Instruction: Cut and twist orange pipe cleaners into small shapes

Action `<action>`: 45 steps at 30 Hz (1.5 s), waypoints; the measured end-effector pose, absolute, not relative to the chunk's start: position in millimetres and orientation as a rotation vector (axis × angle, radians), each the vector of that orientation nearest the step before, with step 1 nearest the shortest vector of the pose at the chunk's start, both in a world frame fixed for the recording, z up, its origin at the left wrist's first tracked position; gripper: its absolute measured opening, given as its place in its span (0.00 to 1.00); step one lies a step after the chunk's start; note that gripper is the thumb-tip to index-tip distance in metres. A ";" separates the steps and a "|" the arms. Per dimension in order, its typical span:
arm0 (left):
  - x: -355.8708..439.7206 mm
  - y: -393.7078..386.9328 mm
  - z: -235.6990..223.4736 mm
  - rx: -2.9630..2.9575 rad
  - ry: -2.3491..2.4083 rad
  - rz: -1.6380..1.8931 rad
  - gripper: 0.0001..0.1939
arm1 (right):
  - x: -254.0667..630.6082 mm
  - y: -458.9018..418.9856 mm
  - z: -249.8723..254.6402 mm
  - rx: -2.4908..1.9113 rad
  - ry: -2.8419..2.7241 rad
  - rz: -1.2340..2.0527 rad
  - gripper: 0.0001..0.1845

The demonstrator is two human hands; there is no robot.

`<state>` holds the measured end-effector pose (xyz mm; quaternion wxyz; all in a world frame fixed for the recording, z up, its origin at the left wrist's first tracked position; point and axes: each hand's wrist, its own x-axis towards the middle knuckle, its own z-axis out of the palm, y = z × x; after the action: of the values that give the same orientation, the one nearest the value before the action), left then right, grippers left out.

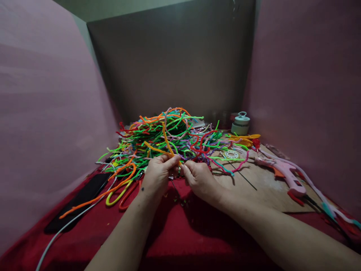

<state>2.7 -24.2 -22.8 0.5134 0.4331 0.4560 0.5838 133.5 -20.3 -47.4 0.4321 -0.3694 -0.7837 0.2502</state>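
Note:
My left hand (158,174) and my right hand (199,177) meet in front of me, fingers pinched together on an orange pipe cleaner (166,145) that curves up and back over the pile. A big heap of pipe cleaners (166,135) in green, orange, red, pink and purple lies just behind my hands. Both hands are closed; the fingertips touch each other at the pipe cleaner's lower end.
A pink glue gun (284,171) lies on the wooden board (262,188) at the right. A white spool (240,124) stands at the back. A black phone (81,199) and a white cable (64,226) lie on the red cloth (180,233) at the left. Pink walls close in both sides.

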 end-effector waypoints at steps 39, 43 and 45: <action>12.4 -25.8 -19.4 1.117 1.116 1.364 0.04 | 132.5 -14.7 -41.7 -0.788 -1.288 1.516 0.11; 4.2 -21.7 -21.5 0.935 0.877 1.366 0.06 | 133.5 -13.4 -41.0 -0.785 -1.309 1.502 0.08; 1.7 -19.6 -23.0 0.894 0.826 1.407 0.07 | 133.7 -12.9 -41.0 -0.795 -1.329 1.510 0.07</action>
<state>1.7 -19.6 -23.0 0.5978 0.3852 0.3560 0.6062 133.7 -12.9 -41.0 0.4700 -0.3246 -0.5422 0.6162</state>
